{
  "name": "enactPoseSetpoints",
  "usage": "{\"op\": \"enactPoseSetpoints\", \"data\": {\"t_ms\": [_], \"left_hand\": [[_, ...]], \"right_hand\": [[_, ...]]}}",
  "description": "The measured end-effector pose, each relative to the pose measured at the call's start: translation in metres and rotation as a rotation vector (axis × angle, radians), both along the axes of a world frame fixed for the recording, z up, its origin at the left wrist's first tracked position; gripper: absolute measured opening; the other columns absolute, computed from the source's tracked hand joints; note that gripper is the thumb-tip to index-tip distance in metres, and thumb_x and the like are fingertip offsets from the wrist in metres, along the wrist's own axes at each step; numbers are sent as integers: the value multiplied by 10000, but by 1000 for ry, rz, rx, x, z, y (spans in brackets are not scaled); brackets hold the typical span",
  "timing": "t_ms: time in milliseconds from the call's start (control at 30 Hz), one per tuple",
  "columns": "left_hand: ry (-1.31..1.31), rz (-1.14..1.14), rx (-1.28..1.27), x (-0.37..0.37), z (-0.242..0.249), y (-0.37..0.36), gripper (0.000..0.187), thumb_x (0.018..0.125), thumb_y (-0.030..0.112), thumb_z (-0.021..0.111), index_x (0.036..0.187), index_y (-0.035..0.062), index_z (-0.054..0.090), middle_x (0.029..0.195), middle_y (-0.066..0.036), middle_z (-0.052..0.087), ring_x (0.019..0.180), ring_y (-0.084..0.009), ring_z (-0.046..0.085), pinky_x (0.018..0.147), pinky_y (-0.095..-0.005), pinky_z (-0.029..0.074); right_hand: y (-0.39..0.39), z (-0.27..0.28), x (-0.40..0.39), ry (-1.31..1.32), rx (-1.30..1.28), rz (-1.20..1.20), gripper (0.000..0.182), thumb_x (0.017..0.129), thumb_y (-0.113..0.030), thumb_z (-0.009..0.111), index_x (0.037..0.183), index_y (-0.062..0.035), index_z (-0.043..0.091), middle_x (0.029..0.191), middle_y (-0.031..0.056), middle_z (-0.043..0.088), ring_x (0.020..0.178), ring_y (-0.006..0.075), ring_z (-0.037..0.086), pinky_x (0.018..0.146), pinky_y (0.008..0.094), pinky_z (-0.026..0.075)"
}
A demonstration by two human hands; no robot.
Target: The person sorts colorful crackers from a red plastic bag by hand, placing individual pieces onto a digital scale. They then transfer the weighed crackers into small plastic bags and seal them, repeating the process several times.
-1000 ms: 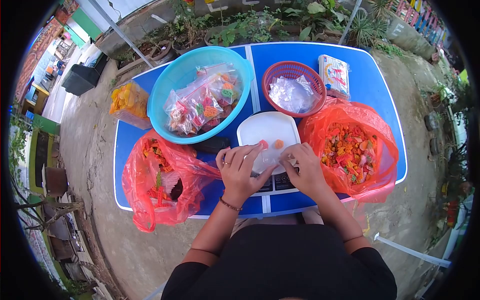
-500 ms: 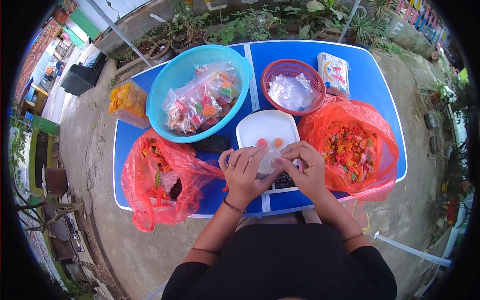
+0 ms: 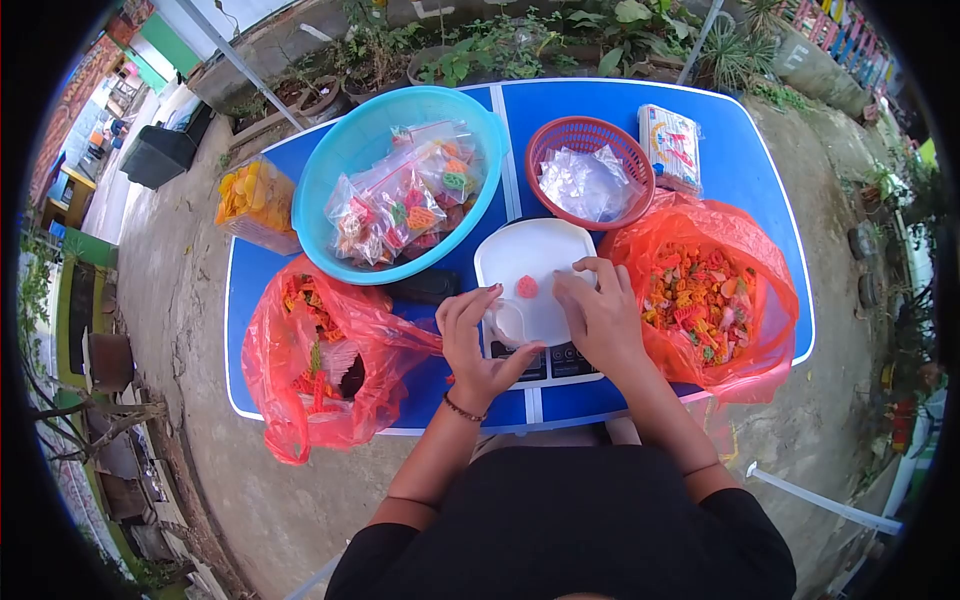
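Observation:
A white scale (image 3: 550,245) stands at the table's middle with a pink-red snack piece (image 3: 527,287) on its tray. My left hand (image 3: 480,340) is at the tray's left edge, thumb and fingers round a small clear plastic bag (image 3: 508,320). Over the right part of the tray is my right hand (image 3: 600,315), its fingertips pressed together and bent down to the surface; what they pinch is hidden. The scale's dark button panel shows between the hands.
A turquoise basin (image 3: 310,215) holds filled zip bags. Behind the scale is a red basket (image 3: 540,150) with clear bags. Red plastic bags of colourful snacks lie left (image 3: 270,375) and right (image 3: 775,300). A packet (image 3: 672,150) and a container of yellow chips (image 3: 255,200) stand farther back.
My hands have moved apart; the right one went to the tray's right side, where the orange piece no longer shows. The clear bag stays with my left hand.

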State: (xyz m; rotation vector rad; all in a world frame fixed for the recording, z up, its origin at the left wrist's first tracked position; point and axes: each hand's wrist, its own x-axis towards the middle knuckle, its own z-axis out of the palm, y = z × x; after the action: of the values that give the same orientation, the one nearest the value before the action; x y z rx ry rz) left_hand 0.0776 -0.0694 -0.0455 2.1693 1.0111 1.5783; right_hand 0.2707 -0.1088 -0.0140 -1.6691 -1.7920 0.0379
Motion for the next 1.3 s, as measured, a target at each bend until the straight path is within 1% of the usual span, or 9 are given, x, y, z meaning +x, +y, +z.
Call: {"op": "enactPoseSetpoints", "data": {"t_ms": [200,300,400,600,733,800,1000,1200,1300], "left_hand": [[240,127,107,4,11,-3,674,670,475,912,1158,72,681,1032,-46,687,913,-209,607,894,-404,364],[265,152,142,7,10,-4,641,657,450,919,1143,96,697,1009,-19,682,879,-190,596,892,-406,350],[251,156,136,10,11,-6,594,666,426,916,1134,123,711,981,-1,677,856,-177,592,895,-401,347],[251,146,119,12,8,-7,583,671,425,911,1135,133,714,988,0,681,858,-174,595,896,-394,345],[208,126,70,10,1,-6,629,687,449,896,1169,99,694,1029,-28,682,907,-196,602,907,-393,341],[138,83,8,5,-1,-2,659,735,467,867,1203,49,666,1064,-65,681,943,-228,609,926,-402,374],[14,51,-6,-2,-11,4,706,799,496,825,1236,-23,628,1134,-155,654,1004,-308,607,916,-406,468],[-6,36,21,5,-8,2,686,677,377,929,1214,38,670,1061,-103,648,945,-264,584,836,-363,450],[44,44,47,6,-5,3,677,655,336,943,1209,51,679,1042,-95,642,913,-255,584,809,-360,453]], "right_hand": [[-1,-2,5,206,51,103,232,804,-2,746,1027,-49,705,963,83,678,883,268,608,782,368,507],[-11,9,-8,664,41,47,214,800,-12,794,985,-40,692,911,67,710,803,199,627,705,319,498],[-15,1,-10,801,79,113,201,808,-21,810,981,-38,708,924,70,725,787,158,628,663,280,482],[-14,12,-14,533,78,199,163,799,-31,799,948,-50,734,912,67,728,823,199,621,734,321,487],[-5,11,-13,516,109,158,147,838,-45,755,984,-54,743,947,75,715,886,242,612,782,356,480],[2,3,-9,499,47,112,181,856,-45,730,1037,-54,741,990,85,691,920,268,602,803,375,481],[15,5,-13,78,-52,164,287,828,-16,713,1112,-59,702,1083,121,594,957,342,564,856,435,483],[17,-5,-8,265,-62,223,272,784,-29,773,1043,-65,694,960,73,677,874,261,586,780,387,482],[8,7,-9,576,-69,115,280,783,-58,800,1041,-61,693,904,44,710,783,191,571,699,327,459]]}}
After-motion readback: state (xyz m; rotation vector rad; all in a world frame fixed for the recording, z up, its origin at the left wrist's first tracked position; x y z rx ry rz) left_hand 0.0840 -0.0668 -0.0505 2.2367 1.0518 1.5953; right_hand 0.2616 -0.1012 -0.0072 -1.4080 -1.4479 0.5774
